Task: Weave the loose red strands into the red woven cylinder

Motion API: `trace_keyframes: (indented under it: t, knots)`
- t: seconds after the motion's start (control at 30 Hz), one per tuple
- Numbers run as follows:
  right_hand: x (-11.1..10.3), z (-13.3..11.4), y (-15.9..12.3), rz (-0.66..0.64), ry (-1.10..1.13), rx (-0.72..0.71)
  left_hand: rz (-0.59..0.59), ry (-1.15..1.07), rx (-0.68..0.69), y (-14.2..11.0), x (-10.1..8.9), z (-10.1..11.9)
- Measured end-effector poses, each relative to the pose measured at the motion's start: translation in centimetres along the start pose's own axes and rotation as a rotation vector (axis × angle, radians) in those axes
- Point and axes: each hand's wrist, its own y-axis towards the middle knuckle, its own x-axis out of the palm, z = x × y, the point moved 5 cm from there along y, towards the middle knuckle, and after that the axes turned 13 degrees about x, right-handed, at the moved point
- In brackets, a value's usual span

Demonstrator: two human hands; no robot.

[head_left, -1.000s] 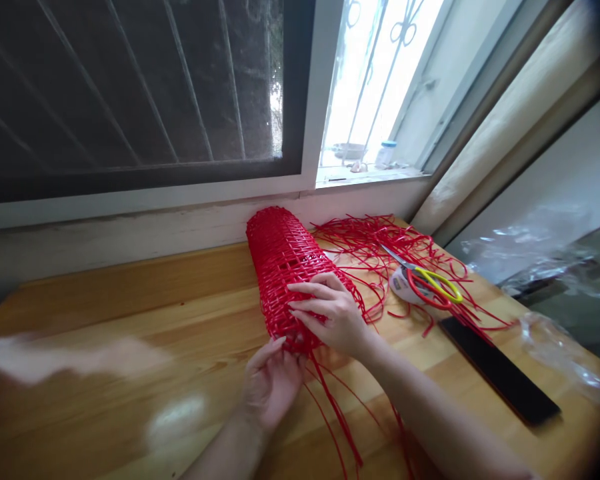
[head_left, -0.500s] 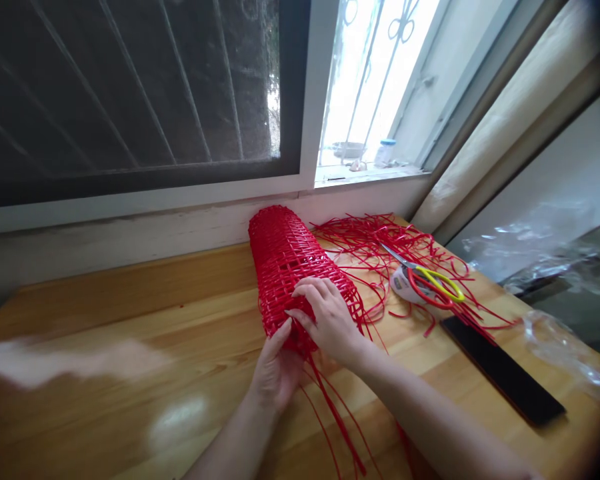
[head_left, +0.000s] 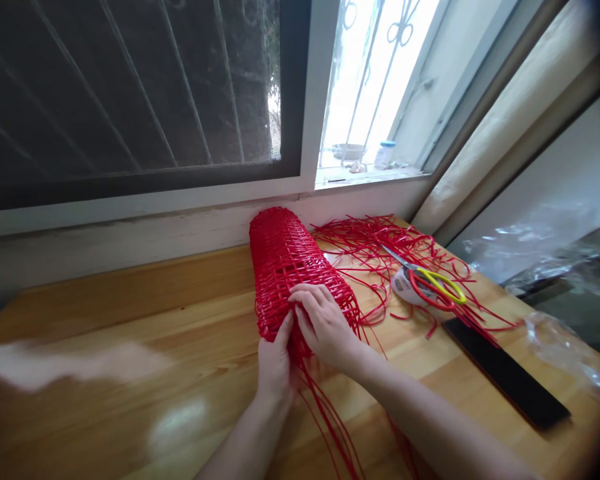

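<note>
A red woven basket [head_left: 285, 250] lies on its side on the wooden table, its far end close to the wall under the window. My left hand [head_left: 276, 363] grips the near rim, thumb on the outside and the other fingers hidden in or behind the weave. On top of the near end, my right hand [head_left: 325, 327] has its fingers bent together, their tips meeting the left thumb at the weave. Whether a single strand is pinched there is too small to tell. Long loose red strands [head_left: 330, 417] trail from the rim toward me, between my forearms.
Right of the basket, a heap of red strips [head_left: 380, 233] spreads over the table [head_left: 130, 307]. Scissors [head_left: 437, 287] with yellow and red handles rest on a white roll [head_left: 403, 285]. A black flat bar [head_left: 505, 373] and clear plastic wrap [head_left: 560, 347] lie near the right edge.
My left hand has shifted up and right, its thumb now near the right fingertips. The right hand's fingers have drawn closer together and slid slightly toward me. The basket has turned a little.
</note>
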Motion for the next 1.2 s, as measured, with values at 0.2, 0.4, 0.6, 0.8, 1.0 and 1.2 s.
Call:
trace_keyframes:
  t: [0.2,0.4,0.6,0.8,1.0,1.2]
  knots:
    - [-0.2,0.0,0.1,0.011,-0.037,0.001,0.011,0.018,-0.009,0.0,0.2,0.4]
    - [-0.4,0.1,0.3,0.018,0.002,0.022,0.045,-0.018,-0.046,0.1,0.4,0.5]
    - [-0.6,0.1,0.3,0.029,0.02,0.035,0.053,-0.017,-0.054,0.0,0.9,0.6]
    - [-0.8,0.1,0.5,0.009,-0.02,0.037,0.111,-0.07,-0.139,-0.2,0.9,0.1]
    - [-0.6,0.3,0.5,-0.011,-0.048,0.047,0.131,-0.12,-0.202,-0.2,0.8,-0.4]
    - [-0.4,0.4,0.5,-0.025,-0.053,0.032,0.117,-0.117,-0.209,0.1,0.3,-0.9]
